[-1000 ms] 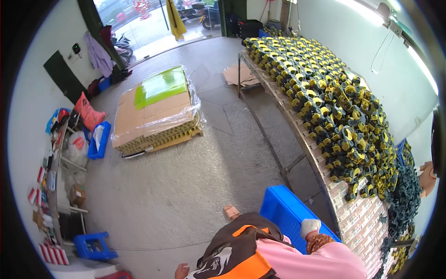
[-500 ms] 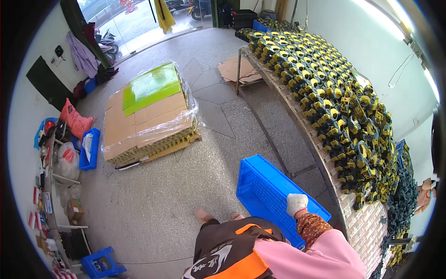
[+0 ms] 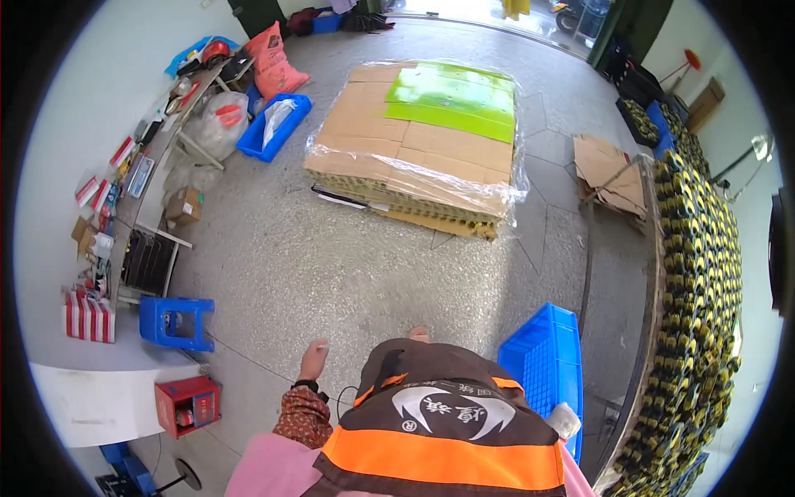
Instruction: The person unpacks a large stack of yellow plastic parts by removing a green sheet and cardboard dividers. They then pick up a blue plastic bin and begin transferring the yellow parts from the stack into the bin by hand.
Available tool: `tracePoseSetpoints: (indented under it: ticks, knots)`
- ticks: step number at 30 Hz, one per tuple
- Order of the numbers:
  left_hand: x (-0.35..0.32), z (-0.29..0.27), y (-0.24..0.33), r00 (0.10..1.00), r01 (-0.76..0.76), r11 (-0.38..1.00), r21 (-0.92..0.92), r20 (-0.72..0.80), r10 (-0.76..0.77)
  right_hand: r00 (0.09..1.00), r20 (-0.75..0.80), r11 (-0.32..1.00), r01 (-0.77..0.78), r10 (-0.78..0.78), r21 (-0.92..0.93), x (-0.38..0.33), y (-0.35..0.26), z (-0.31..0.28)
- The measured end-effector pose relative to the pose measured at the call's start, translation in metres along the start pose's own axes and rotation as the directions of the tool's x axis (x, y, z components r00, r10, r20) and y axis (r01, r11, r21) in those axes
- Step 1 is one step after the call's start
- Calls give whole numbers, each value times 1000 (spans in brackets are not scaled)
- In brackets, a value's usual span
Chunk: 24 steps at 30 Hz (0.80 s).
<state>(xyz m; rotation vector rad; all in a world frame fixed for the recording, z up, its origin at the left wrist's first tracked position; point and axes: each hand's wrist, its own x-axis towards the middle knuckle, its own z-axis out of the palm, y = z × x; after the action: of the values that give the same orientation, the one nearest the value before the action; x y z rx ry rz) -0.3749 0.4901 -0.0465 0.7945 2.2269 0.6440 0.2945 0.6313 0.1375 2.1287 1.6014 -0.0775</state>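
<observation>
My right hand (image 3: 565, 421), in a whitish glove, is closed on the near rim of a blue plastic crate (image 3: 566, 356) at my right side; its fingers are partly hidden by the apron. The crate stands beside the long rack, its mesh-like inner wall showing. My left hand (image 3: 314, 361) is bare, with a dark band at the wrist. It hangs over the floor left of my apron (image 3: 447, 414), apparently loosely open, touching nothing visible.
A film-wrapped cardboard stack (image 3: 356, 108) with a green sheet (image 3: 455, 91) stands ahead. Rows of black-and-yellow parts (image 3: 700, 248) fill the rack at right. At left are a cluttered shelf (image 3: 157, 153), a blue stool (image 3: 175, 321) and a red box (image 3: 188, 406).
My view has turned left, so the stack and crate appear farther right. My left hand and patterned sleeve now show plainly. The right hand stays on the crate.
</observation>
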Motion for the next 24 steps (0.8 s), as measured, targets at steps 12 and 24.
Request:
tracePoseSetpoints:
  ticks: [12,24]
  knots:
    - [54,15,76,967,188,974,123,152,-205,956,209,965,-233,205,121,79,-48,-28]
    - [11,12,129,860,479,878,-19,210,-465,859,511,990,-89,22,107,292,-2,82]
